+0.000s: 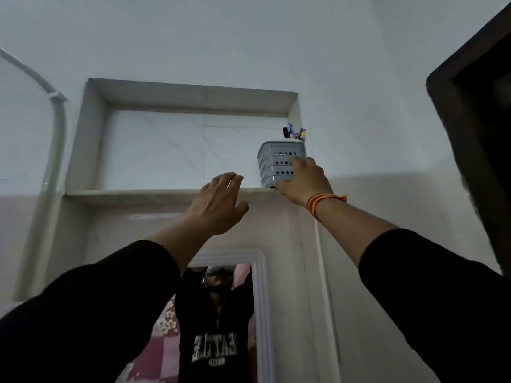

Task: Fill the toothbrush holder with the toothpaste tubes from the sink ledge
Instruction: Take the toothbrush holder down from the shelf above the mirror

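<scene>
We've got the right hand (pixel 302 181) gripping the holder (pixel 279 164) at the shelf's (pixel 138 192) right end, left hand (pixel 218 201) open beside; next, prob. lift it down w/o tipping.

We are counting one grey holder (pixel 279 164) at three o'clock on one ledge (pixel 154 192), one mirror (pixel 215 324) at six o'clock, one pipe (pixel 56 128) at nine o'clock, and two hands; the holder's contents are showing too small to count.
</scene>
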Available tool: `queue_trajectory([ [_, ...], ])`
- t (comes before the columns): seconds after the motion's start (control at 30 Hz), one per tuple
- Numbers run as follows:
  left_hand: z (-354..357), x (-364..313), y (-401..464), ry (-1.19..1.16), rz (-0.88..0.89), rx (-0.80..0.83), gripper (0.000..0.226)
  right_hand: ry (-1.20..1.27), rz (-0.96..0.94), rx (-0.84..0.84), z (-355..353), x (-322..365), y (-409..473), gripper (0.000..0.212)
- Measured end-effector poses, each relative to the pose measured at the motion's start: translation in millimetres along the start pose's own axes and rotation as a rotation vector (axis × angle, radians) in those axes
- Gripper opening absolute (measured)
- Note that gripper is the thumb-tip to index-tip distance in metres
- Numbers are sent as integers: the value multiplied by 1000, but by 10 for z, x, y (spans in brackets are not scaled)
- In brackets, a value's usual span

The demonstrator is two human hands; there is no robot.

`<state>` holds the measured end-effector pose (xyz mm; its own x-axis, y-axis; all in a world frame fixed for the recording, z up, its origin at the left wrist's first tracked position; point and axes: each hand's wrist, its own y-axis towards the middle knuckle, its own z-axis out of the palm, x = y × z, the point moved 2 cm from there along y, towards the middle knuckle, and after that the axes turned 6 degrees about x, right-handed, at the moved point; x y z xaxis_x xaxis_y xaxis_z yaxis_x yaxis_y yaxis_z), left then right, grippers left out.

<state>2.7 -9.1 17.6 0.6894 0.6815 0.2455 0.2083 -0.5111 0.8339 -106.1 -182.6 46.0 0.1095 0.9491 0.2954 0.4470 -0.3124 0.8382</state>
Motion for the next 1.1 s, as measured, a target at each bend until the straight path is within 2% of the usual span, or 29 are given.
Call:
queue_trajectory([
  [0.13, 471, 60, 195, 56, -33, -14, 69, 1, 20, 7, 342, -132, 328, 67],
  [0.27, 799, 153, 201, 81, -23, -180, 69, -25, -16, -140, 742, -100, 424, 65],
  [0.4, 920, 150, 236, 39, -39, -261, 69, -23, -52, -210, 750, -75, 454, 61],
  [0.5, 947, 164, 247, 23, -33, -282, 70, 16, 8, -249, 637, -39, 555, 78],
  [0.6, 934, 174, 253, -14, -37, -264, 70, 177, 140, -151, 572, 26, 707, 112],
  [0.67, 923, 182, 247, -45, -22, -269, 69, 287, 221, -76, 569, 64, 800, 124],
  [0.87, 851, 268, 226, -132, 25, -210, 70, 372, 276, -150, 490, 124, 777, 100],
  [0.97, 792, 291, 215, -189, 42, -145, 72, 374, 249, -163, 383, 169, 682, 102],
  [1.1, 611, 361, 190, -312, 91, -47, 62, 401, 214, -102, 117, 293, 495, 110],
])
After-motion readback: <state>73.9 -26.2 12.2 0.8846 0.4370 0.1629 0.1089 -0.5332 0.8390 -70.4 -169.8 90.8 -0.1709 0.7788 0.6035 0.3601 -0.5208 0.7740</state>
